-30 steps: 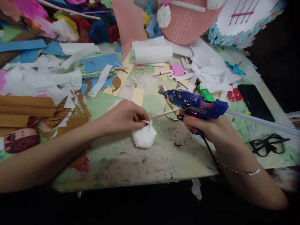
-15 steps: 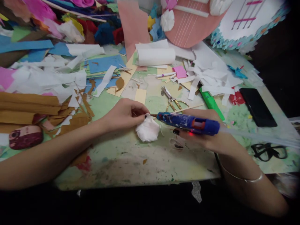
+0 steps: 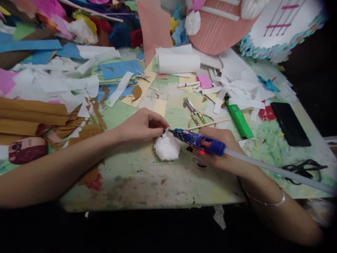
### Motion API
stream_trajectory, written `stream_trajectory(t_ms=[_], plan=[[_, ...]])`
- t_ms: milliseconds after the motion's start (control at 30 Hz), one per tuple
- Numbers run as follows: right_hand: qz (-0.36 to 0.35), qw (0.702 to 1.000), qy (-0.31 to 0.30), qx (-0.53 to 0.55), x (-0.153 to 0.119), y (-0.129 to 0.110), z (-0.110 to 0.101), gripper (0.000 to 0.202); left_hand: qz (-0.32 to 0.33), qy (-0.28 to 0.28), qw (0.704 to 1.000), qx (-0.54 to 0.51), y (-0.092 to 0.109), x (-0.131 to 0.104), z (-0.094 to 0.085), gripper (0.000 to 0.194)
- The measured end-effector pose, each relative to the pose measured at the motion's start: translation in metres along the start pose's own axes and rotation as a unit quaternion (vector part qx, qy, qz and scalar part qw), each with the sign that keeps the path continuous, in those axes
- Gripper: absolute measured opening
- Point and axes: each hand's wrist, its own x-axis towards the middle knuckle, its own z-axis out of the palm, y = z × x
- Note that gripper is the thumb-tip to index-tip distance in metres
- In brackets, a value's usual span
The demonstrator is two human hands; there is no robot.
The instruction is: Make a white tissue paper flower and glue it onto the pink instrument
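Saw a translucent glue stick point(image 3: 263, 165) lodged in a blue glue gun point(image 3: 195, 138). Noted a round, crumpled white paper bundle point(image 3: 167, 147), peaked at twelve o'clock. Pinched that peak with the left hand point(image 3: 143, 126), at the bundle's ten o'clock; gripped the glue gun in the right hand point(image 3: 223, 163), at the bundle's three o'clock.

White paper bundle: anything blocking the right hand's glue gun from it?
Nothing visible. The glue gun, in the right hand, has its tip at the top edge of the white paper bundle; contact is unclear. The left hand pinches that edge beside the tip. Scissors lie farther back.
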Motion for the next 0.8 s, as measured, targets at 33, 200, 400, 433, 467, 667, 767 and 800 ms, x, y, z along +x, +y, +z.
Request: stream_trajectory(t_ms=[33,200,400,433,467,667,767,800], plan=[[-0.002,1.000,0.000,0.001,0.0002,-0.0002,0.0002,0.021,0.004,0.001,1.000,0.001,-0.0002,0.0001,-0.0005,0.026],[-0.014,1.000,0.003,-0.017,0.0017,0.0000,0.0022,0.022,0.013,-0.012,1.000,0.003,-0.0007,-0.0006,-0.0023,0.025],[-0.010,1.000,0.002,-0.027,0.0027,0.0001,0.0040,0.024,0.017,-0.016,1.000,-0.003,-0.0002,-0.0007,-0.0022,0.024],[-0.009,1.000,0.005,-0.028,0.0027,0.0003,0.0039,0.024,0.017,-0.016,1.000,-0.004,-0.0005,-0.0005,-0.0022,0.025],[-0.009,1.000,0.006,-0.030,0.0026,0.0007,0.0037,0.024,0.015,-0.017,1.000,-0.006,-0.0010,-0.0004,-0.0021,0.025],[-0.031,0.999,0.019,-0.033,0.0006,0.0030,0.0016,0.022,0.006,-0.027,0.999,-0.018,-0.0037,0.0002,-0.0026,0.026],[-0.040,0.998,0.030,-0.025,-0.0006,0.0026,0.0000,0.022,-0.003,-0.027,0.999,-0.024,-0.0033,0.0004,-0.0034,0.028],[-0.042,0.999,0.030,-0.019,-0.0008,0.0022,-0.0006,0.021,-0.007,-0.026,0.999,-0.025,-0.0029,0.0005,-0.0036,0.028]])
